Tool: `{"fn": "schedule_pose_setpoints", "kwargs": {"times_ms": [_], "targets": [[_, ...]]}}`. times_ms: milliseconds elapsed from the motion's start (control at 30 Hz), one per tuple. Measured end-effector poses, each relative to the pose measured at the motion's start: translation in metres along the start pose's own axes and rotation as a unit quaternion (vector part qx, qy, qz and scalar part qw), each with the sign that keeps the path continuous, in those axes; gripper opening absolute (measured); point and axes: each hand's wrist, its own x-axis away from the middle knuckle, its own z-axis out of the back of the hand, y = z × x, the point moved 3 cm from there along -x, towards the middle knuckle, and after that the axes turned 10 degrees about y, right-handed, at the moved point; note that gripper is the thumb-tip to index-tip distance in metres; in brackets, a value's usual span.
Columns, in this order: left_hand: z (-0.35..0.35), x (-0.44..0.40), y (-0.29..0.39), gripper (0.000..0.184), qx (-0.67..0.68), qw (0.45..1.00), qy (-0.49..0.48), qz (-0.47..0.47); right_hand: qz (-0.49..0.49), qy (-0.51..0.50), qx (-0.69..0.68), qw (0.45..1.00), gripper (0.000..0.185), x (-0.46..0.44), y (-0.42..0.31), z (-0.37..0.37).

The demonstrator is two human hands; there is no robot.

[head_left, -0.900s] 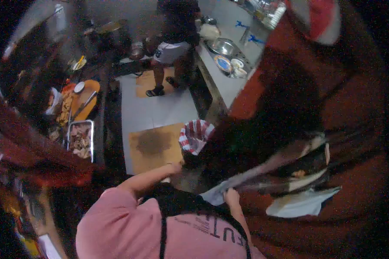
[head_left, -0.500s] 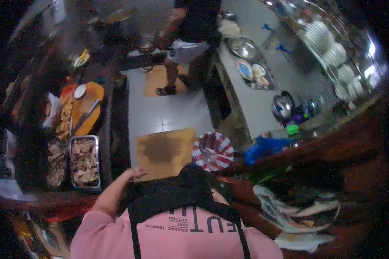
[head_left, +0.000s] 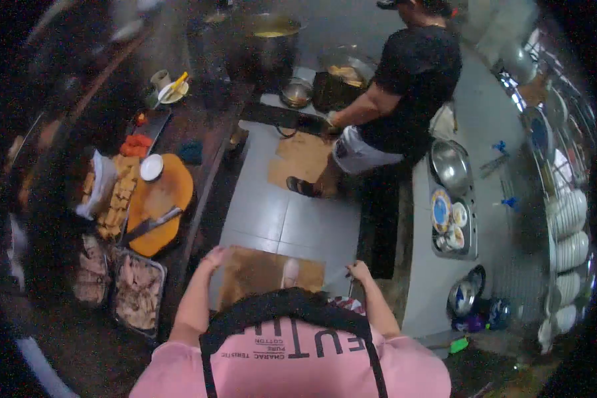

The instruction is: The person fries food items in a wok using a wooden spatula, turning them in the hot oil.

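Filling a rectangular metal tray [head_left: 161, 286], chopped pale meat [head_left: 138, 290].

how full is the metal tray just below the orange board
Full, as far as the view shows: in the metal tray, pieces that look like meat cover the base almost rim to rim.

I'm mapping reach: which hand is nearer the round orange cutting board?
Left. The left hand is right of the board and nearer the body; the right hand is farther right, past the brown floor mat.
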Motion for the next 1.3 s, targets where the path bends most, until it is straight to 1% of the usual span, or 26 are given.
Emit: {"fn": "schedule_pose_setpoints", "kwargs": {"times_ms": [33, 67, 100, 133, 167, 200, 233, 267, 333, 400, 467, 533, 567, 633, 700, 733, 767, 800, 867, 933, 967, 1033, 1167, 1233, 1267, 1300], "targets": [[0.033, 0.022, 0.006, 0.052, -0.176, 0.974, 0.102, 0.096, 0.054, -0.035, 0.023, 0.998, 0.044, -0.021, -0.007, -0.002], [0.042, 0.034, 0.009, 0.055, -0.26, 0.942, -0.005, 0.213, 0.035, -0.061, 0.027, 0.997, 0.04, -0.042, -0.012, -0.005], [0.039, 0.037, 0.005, 0.054, -0.3, 0.918, -0.114, 0.235, 0.02, -0.075, 0.034, 0.996, 0.037, -0.077, -0.039, -0.007], [0.041, 0.043, -0.017, 0.049, -0.264, 0.94, -0.128, 0.176, 0.095, -0.081, -0.006, 0.992, 0.031, -0.097, -0.092, 0.01], [0.042, 0.049, -0.038, 0.044, -0.225, 0.957, -0.144, 0.116, 0.12, -0.156, 0.006, 0.98, 0.03, -0.116, -0.147, 0.029], [0.043, 0.048, -0.054, 0.044, -0.158, 0.973, -0.145, 0.085, 0.103, -0.2, -0.043, 0.973, 0.031, -0.13, -0.198, 0.045], [0.041, 0.047, -0.068, 0.044, -0.095, 0.98, -0.142, 0.097, 0.194, -0.171, -0.049, 0.965, 0.031, -0.153, -0.237, 0.046], [0.04, 0.043, -0.075, 0.044, -0.04, 0.981, -0.135, 0.13, 0.245, -0.189, -0.017, 0.951, 0.031, -0.179, -0.275, 0.048], [0.032, 0.027, -0.089, 0.043, 0.048, 0.969, -0.119, 0.21, 0.334, -0.237, -0.038, 0.912, 0.033, -0.217, -0.372, 0.076], [0.03, -0.008, -0.089, 0.043, 0.106, 0.953, -0.106, 0.263, 0.416, -0.214, -0.014, 0.884, 0.037, -0.278, -0.447, 0.087], [0.036, -0.052, -0.09, 0.043, 0.144, 0.939, -0.093, 0.299, 0.434, -0.184, -0.098, 0.876, 0.038, -0.345, -0.502, 0.093], [0.059, -0.103, -0.084, 0.043, 0.173, 0.927, -0.079, 0.324, 0.38, -0.146, -0.053, 0.912, 0.037, -0.414, -0.553, 0.124], [0.072, -0.125, -0.08, 0.042, 0.184, 0.921, -0.074, 0.335, 0.368, -0.088, -0.025, 0.925, 0.036, -0.459, -0.563, 0.131], [0.102, -0.169, -0.071, 0.042, 0.204, 0.914, -0.063, 0.344, 0.319, -0.002, 0.037, 0.947, 0.037, -0.533, -0.578, 0.158], [0.136, -0.211, -0.065, 0.042, 0.212, 0.913, -0.054, 0.343, 0.217, 0.058, 0.088, 0.971, 0.04, -0.592, -0.574, 0.193], [0.153, -0.237, -0.057, 0.042, 0.218, 0.913, -0.052, 0.341, 0.179, 0.073, 0.051, 0.98, 0.041, -0.615, -0.571, 0.218], [0.172, -0.262, -0.04, 0.042, 0.215, 0.915, -0.056, 0.335, 0.186, 0.12, 0.043, 0.974, 0.043, -0.67, -0.535, 0.228], [0.181, -0.288, -0.041, 0.042, 0.223, 0.914, -0.054, 0.334, 0.191, 0.169, 0.038, 0.966, 0.044, -0.72, -0.497, 0.236], [0.202, -0.343, -0.03, 0.042, 0.224, 0.917, -0.059, 0.324, 0.073, 0.148, 0.077, 0.983, 0.048, -0.725, -0.486, 0.289], [0.219, -0.399, -0.017, 0.041, 0.226, 0.921, -0.07, 0.311, -0.013, 0.16, 0.177, 0.971, 0.05, -0.779, -0.44, 0.316], [0.224, -0.423, -0.01, 0.041, 0.224, 0.922, -0.075, 0.306, -0.021, 0.167, 0.178, 0.97, 0.05, -0.796, -0.415, 0.323], [0.229, -0.464, 0.002, 0.041, 0.223, 0.924, -0.087, 0.297, -0.062, 0.223, 0.222, 0.947, 0.048, -0.81, -0.391, 0.341], [0.212, -0.531, 0.034, 0.041, 0.228, 0.923, -0.111, 0.29, -0.069, 0.208, 0.279, 0.935, 0.047, -0.831, -0.369, 0.365], [0.201, -0.554, 0.05, 0.041, 0.234, 0.919, -0.121, 0.294, -0.109, 0.241, 0.349, 0.899, 0.046, -0.838, -0.37, 0.381], [0.195, -0.564, 0.06, 0.04, 0.24, 0.916, -0.126, 0.298, -0.11, 0.238, 0.348, 0.9, 0.046, -0.858, -0.349, 0.382], [0.189, -0.574, 0.073, 0.04, 0.244, 0.912, -0.13, 0.301, -0.084, 0.323, 0.332, 0.882, 0.031, -0.884, -0.31, 0.386]]}}
